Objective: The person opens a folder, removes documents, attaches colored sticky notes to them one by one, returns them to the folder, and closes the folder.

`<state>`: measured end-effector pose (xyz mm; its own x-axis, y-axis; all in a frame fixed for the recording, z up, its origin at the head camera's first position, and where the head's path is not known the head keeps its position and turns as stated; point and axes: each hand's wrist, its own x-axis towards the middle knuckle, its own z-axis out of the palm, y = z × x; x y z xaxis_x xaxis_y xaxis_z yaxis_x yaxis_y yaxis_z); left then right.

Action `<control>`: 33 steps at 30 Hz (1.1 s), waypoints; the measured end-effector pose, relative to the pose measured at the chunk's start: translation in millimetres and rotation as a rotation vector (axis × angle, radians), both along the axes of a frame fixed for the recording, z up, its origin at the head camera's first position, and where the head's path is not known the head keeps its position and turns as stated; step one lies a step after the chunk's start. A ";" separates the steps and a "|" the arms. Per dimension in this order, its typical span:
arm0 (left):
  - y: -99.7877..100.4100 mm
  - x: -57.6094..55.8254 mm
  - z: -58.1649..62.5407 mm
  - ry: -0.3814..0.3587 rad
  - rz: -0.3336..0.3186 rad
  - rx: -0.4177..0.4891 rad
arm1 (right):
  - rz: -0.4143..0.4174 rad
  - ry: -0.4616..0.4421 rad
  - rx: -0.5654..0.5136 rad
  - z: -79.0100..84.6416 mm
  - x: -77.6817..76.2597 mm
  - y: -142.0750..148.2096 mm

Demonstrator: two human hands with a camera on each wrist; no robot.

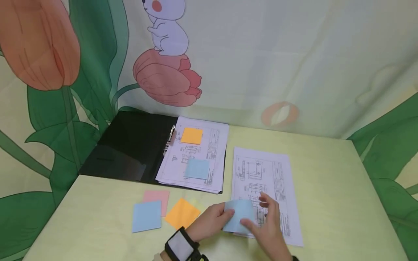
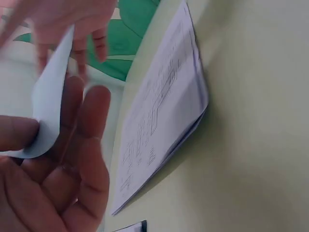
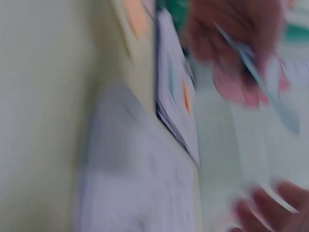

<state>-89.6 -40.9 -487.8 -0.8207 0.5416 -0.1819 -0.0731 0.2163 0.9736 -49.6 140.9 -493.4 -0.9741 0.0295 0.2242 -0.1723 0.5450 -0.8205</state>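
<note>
A single light blue sticky note (image 1: pixel 241 212) is pinched between the thumb and fingers of my left hand (image 1: pixel 212 221), above the near part of a loose printed drawing sheet (image 1: pixel 267 170). In the left wrist view the note (image 2: pixel 48 96) looks thin and bends near the thumb. My right hand (image 1: pixel 269 224) is just right of the note with fingers spread; in the right wrist view the blurred right hand (image 3: pixel 275 210) stands apart from it. On the table to the left lie a blue pad (image 1: pixel 146 216), a pink pad (image 1: pixel 160 197) and an orange pad (image 1: pixel 182 214).
An open black binder (image 1: pixel 130 145) lies at the back left, holding a stack of printed drawings (image 1: pixel 215 145). On its top page are an orange note (image 1: pixel 192 136) and a blue note (image 1: pixel 197 169). A patterned curtain (image 1: pixel 245 54) hangs behind the table (image 1: pixel 343 203).
</note>
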 end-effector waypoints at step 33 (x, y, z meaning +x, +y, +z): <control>89.6 -85.2 -11.9 0.879 -0.134 -1.393 | -0.191 -0.424 0.209 -26.3 -160.9 75.2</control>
